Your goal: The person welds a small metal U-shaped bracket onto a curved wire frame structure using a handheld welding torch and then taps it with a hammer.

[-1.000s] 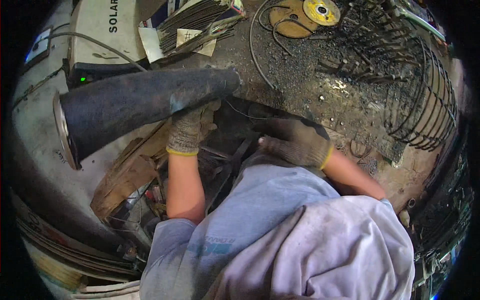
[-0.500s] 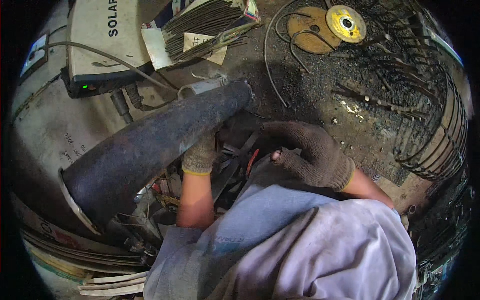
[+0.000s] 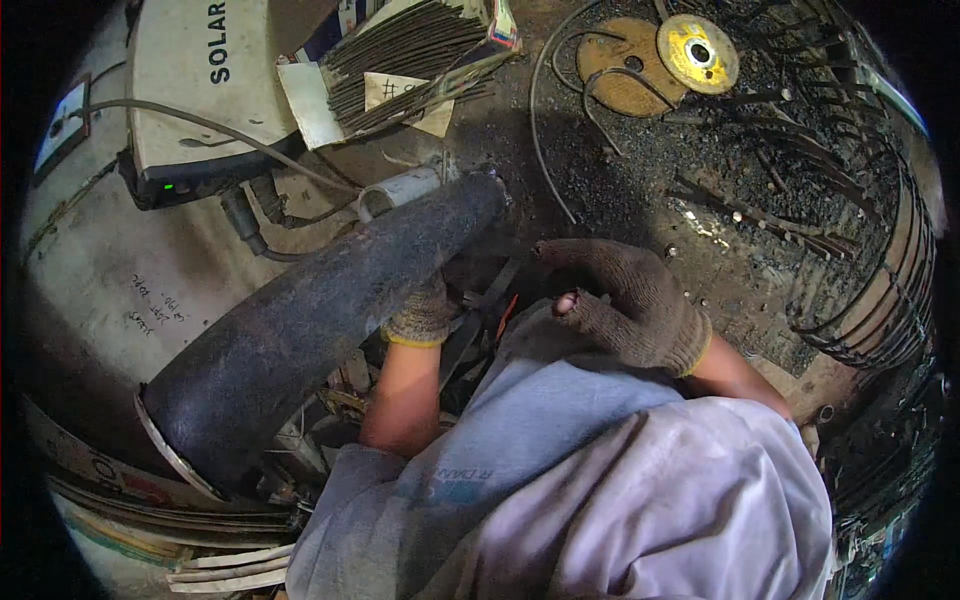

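A long dark steel pipe (image 3: 330,305) slants from the lower left toward the upper middle, with a pale rim (image 3: 175,445) at its near, wider end. My left hand (image 3: 420,318), in a knitted work glove with a yellow cuff edge, reaches under the pipe's right side and holds it; the pipe hides its fingertips. To the right, above my lap, my right hand (image 3: 640,305) wears a worn brown knitted glove. Its fingers point left, the thumb stands apart with a bare tip showing through, and nothing lies between them.
Past the pipe stand a white machine with a green light (image 3: 205,90), an opened box of welding rods (image 3: 410,55) and a short pale cylinder (image 3: 400,192). Farther right lie a yellow disc (image 3: 690,75), a brown disc (image 3: 620,95), cable (image 3: 537,130), metal strips (image 3: 775,220) and a wire basket (image 3: 880,290).
The pipe's near end has swung right and down in the picture, and my left hand has shifted right with it. My right hand stays nearly in place; the view has turned slightly.
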### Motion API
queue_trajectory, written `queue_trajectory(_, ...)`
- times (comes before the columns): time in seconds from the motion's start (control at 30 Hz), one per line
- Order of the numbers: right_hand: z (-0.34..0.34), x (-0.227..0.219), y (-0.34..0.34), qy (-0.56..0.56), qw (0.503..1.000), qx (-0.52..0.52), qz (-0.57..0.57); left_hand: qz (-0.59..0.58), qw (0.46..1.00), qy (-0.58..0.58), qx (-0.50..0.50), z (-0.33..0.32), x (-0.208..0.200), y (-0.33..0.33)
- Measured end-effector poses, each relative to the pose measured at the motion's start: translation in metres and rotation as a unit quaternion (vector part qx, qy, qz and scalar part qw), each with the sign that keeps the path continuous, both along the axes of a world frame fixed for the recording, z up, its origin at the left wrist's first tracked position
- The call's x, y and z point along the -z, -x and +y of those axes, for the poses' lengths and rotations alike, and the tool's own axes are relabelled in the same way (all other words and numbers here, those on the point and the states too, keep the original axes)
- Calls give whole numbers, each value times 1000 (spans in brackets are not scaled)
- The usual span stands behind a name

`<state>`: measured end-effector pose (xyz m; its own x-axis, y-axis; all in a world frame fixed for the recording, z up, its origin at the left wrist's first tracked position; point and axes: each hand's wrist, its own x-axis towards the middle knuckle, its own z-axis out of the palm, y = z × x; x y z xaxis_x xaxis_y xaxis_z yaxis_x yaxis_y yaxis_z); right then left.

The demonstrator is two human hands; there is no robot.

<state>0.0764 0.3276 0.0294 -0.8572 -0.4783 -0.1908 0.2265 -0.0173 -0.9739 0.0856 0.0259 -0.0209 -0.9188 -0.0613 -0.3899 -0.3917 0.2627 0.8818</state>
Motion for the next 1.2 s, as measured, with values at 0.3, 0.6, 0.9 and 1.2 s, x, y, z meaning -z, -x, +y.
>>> queue_trajectory(0.3,-8,-8,-1,-20,999,26,-11,81,971,181,135,-2,2,-4)
queue_trajectory(0.6,-12,-6,-3,-109,990,15,86,-112,977,-83,-164,52,-38,10)
queue_trajectory(0.9,-44,-30,-8,-250,961,60,107,-91,882,-388,-251,79,-7,8)
queue_trajectory(1.2,-89,2,0,-325,900,68,282,-69,969,-234,-43,45,-14,12)
